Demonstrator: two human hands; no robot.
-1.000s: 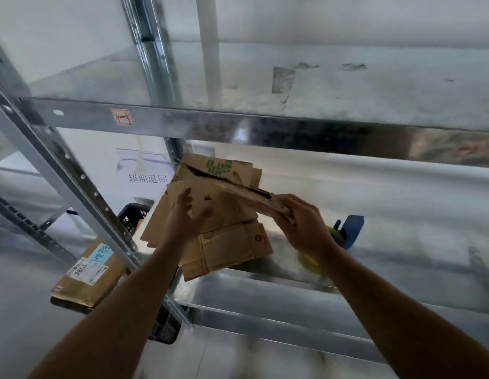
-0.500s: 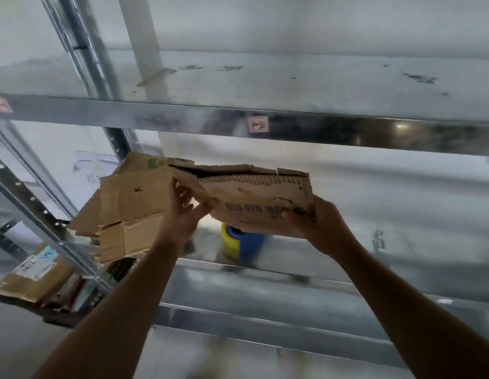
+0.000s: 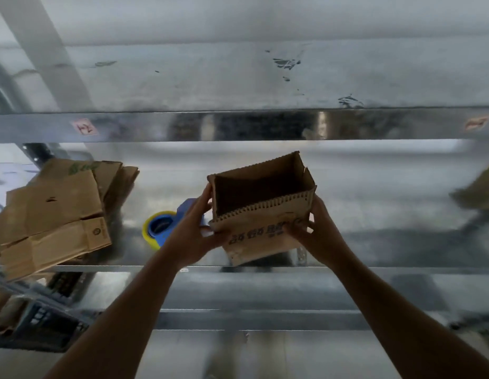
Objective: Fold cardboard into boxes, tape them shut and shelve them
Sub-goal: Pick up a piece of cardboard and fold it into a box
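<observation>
Gripping box [image 3: 255, 248] side edges over shelf [image 3: 388, 242]

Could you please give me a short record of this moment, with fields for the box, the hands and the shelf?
box: opened up, held over the shelf
left hand: grips the box's left edge
right hand: grips its right side
flat cardboard: stacked at the shelf's left end
tape dispenser: on the shelf behind the left hand
</observation>
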